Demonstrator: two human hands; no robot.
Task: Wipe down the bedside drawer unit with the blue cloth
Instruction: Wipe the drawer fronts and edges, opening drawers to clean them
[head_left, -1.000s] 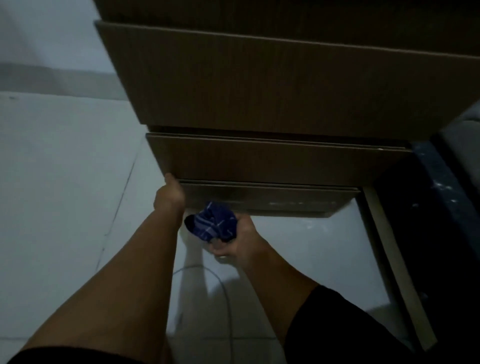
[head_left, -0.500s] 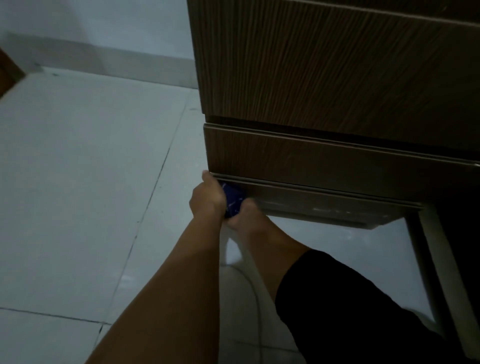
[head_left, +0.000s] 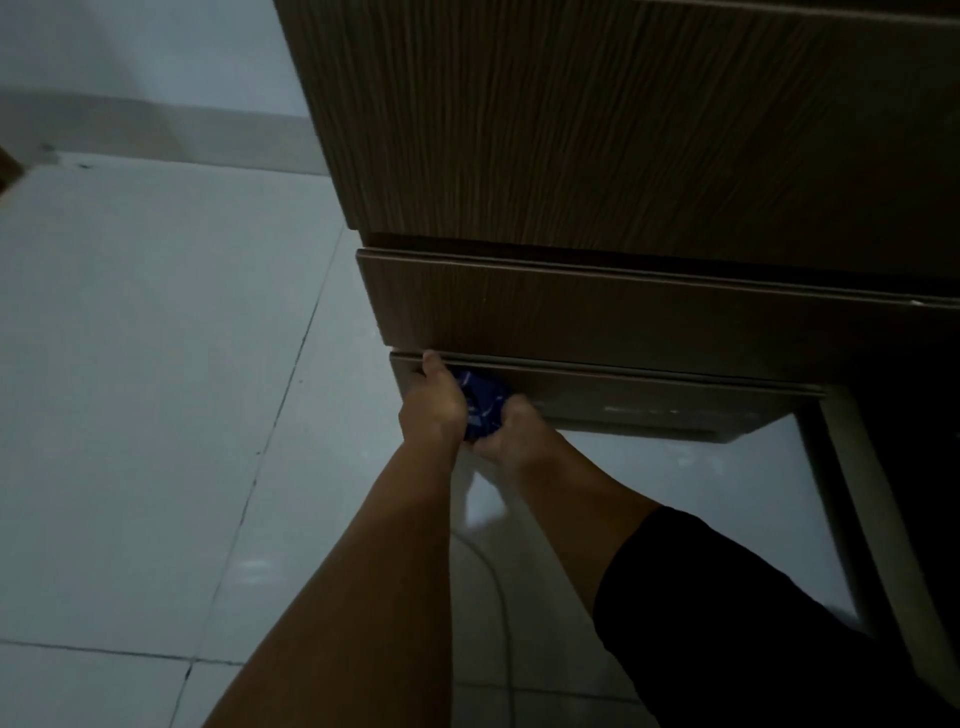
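The brown wood-grain drawer unit (head_left: 597, 145) fills the upper right, seen from above. Its lowest drawer front (head_left: 649, 395) sits near the floor. The bunched blue cloth (head_left: 483, 405) is pressed against the left end of that lowest front. My right hand (head_left: 511, 434) is closed around the cloth from below. My left hand (head_left: 434, 402) rests beside it, fingers up on the top left edge of the lowest drawer front and touching the cloth. Most of the cloth is hidden between the two hands.
White floor tiles (head_left: 156, 389) spread to the left, with a wall skirting (head_left: 156, 130) at the back. A thin cable (head_left: 498, 587) lies on the floor under my arms. A pale bed frame rail (head_left: 883, 519) runs along the right beside a dark gap.
The view has shifted left and closer. My right hand has carried the cloth up and left against the lowest drawer front, meeting my left hand, which has stayed at the drawer's left corner.
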